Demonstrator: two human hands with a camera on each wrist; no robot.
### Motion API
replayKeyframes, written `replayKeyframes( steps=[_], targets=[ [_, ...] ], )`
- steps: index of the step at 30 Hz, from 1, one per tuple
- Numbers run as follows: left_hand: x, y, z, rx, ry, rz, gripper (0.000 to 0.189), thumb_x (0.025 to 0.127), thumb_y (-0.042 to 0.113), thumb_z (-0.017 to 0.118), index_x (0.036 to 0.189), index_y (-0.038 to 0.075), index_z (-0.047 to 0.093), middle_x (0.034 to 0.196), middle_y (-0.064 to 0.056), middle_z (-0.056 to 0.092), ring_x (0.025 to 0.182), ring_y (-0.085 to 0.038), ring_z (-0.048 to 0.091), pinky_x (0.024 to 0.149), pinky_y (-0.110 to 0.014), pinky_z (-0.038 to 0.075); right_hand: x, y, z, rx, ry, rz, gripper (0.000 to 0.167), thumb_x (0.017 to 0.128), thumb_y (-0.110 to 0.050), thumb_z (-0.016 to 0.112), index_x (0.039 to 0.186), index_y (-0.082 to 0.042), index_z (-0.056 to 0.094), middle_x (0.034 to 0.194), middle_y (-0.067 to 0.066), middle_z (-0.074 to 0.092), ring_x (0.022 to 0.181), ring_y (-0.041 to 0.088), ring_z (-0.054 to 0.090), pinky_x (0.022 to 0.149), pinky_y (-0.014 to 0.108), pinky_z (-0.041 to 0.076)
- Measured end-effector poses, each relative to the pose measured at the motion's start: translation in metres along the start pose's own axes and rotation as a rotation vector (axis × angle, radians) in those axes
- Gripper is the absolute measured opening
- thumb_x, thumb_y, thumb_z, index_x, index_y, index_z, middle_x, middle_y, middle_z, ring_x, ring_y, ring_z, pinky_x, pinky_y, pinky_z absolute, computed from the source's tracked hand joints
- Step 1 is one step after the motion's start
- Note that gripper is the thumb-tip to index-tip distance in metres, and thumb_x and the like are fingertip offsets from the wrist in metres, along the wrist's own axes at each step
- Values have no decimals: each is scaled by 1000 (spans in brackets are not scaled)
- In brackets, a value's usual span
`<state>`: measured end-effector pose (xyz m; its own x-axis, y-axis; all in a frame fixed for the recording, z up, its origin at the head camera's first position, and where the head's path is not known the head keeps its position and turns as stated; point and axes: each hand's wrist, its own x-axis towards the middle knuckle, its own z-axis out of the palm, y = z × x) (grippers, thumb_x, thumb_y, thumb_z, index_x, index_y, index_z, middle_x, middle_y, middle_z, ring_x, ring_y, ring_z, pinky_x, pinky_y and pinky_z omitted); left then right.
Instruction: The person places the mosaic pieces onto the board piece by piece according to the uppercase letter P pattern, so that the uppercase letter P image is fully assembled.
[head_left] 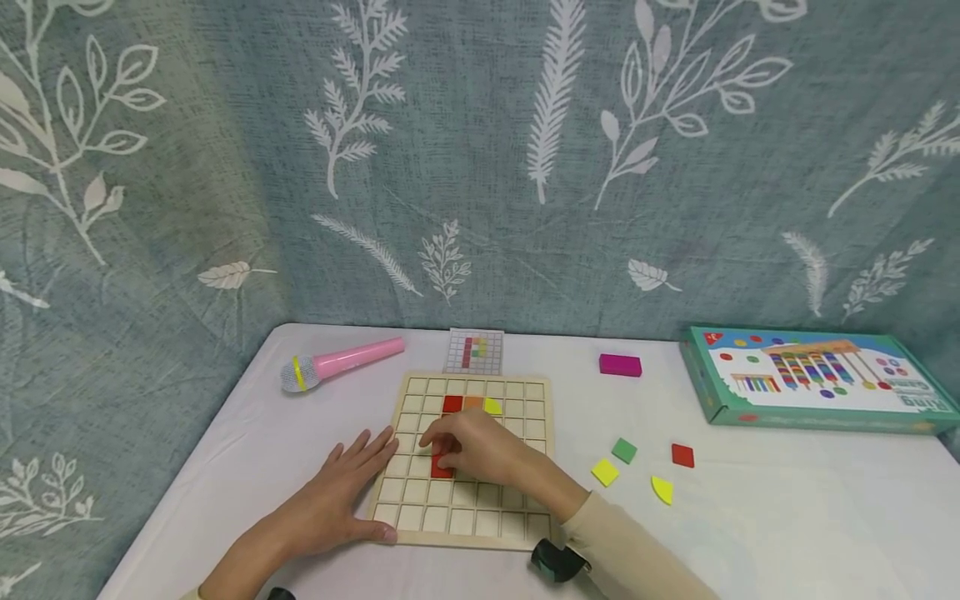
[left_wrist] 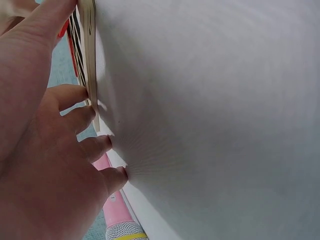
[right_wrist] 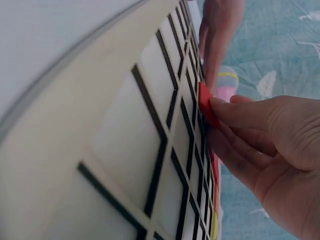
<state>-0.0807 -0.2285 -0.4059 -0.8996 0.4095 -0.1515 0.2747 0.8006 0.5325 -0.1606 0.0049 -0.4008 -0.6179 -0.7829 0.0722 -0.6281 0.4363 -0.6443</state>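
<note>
Head view, from the left: a pink microphone (head_left: 358, 358) lies on the white tablecloth (head_left: 787, 533), past the left fingertips and near them. Next comes the left hand (head_left: 333, 496), its fingers spread wide; the left wrist view shows two fingertips against the edge of the grid board (head_left: 423, 521) and the other two down on the cloth, while the thumb rests by the board's near left corner. Over the grid, to the right of those fingers, the right hand (head_left: 480, 446) holds its thumb and fingers narrow, pinching a red tile (right_wrist: 205, 103) low over the cells; whether the tile touches the board I cannot tell. Just beyond the right fingers, on the board, sit a red square (head_left: 452, 404), an orange piece (head_left: 473, 402) and a yellow rounded piece (head_left: 492, 406), side by side; past that row lies a printed pattern card (head_left: 474, 354). To the right of the right fingers, off the board, lie a yellow square (head_left: 605, 472), a purple block (head_left: 620, 365) farther back, a green square (head_left: 624, 451), a yellow quarter-round (head_left: 662, 490) and a loose red piece (head_left: 682, 455). Farthest right, well apart from the fingers, lies a green-edged toy box (head_left: 817, 379).
</note>
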Motion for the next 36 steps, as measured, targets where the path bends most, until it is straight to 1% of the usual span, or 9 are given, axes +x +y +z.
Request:
replayKeyframes(
  steps=[9,13,16,20,24,29,36],
  targets=[
    [-2,-1,1,-7,13,23,112,68,64,75,150,0,35,160,-16,25,145,-46,16,113,-68,10,-1,-1,3,-50,-17,7,22,86,-2,74,107,-8,73,89,-4,68,80,0,58,72,8,47],
    [-2,-1,1,-5,17,29,112,68,64,75,150,0,35,159,-16,25,145,-46,16,113,-68,11,-2,-3,1,-50,-24,17,21,87,-5,74,108,-9,73,90,-5,69,80,-1,58,72,8,47],
    [-2,-1,1,-7,16,24,112,67,64,75,150,0,35,160,-16,25,145,-46,16,113,-68,10,-5,-4,-3,-25,-24,34,21,89,-7,72,109,-8,73,94,-4,71,82,-2,59,73,9,48],
    [0,0,0,-10,5,6,113,67,64,76,151,1,35,160,-16,25,146,-46,15,113,-67,10,-14,-3,-14,22,3,55,20,90,-7,71,110,-8,73,98,-3,72,87,1,62,75,13,51],
    [0,0,-1,-11,-5,-10,114,66,64,77,151,1,35,160,-16,24,146,-46,15,114,-67,9,-24,2,-30,27,34,72,21,90,-6,69,111,-7,72,97,-2,71,88,6,62,77,17,53],
    [0,-1,-1,-25,1,-3,113,66,63,77,150,0,35,160,-16,24,146,-46,14,113,-67,9,-35,13,-49,19,57,76,23,91,-3,68,113,-3,70,98,3,71,90,13,64,79,23,55],
    [0,0,1,-19,8,8,114,65,63,78,150,0,35,160,-17,25,145,-46,15,114,-67,9,-60,31,-69,8,114,101,23,88,-1,70,111,1,70,100,8,71,88,14,64,78,25,56]
  ],
)
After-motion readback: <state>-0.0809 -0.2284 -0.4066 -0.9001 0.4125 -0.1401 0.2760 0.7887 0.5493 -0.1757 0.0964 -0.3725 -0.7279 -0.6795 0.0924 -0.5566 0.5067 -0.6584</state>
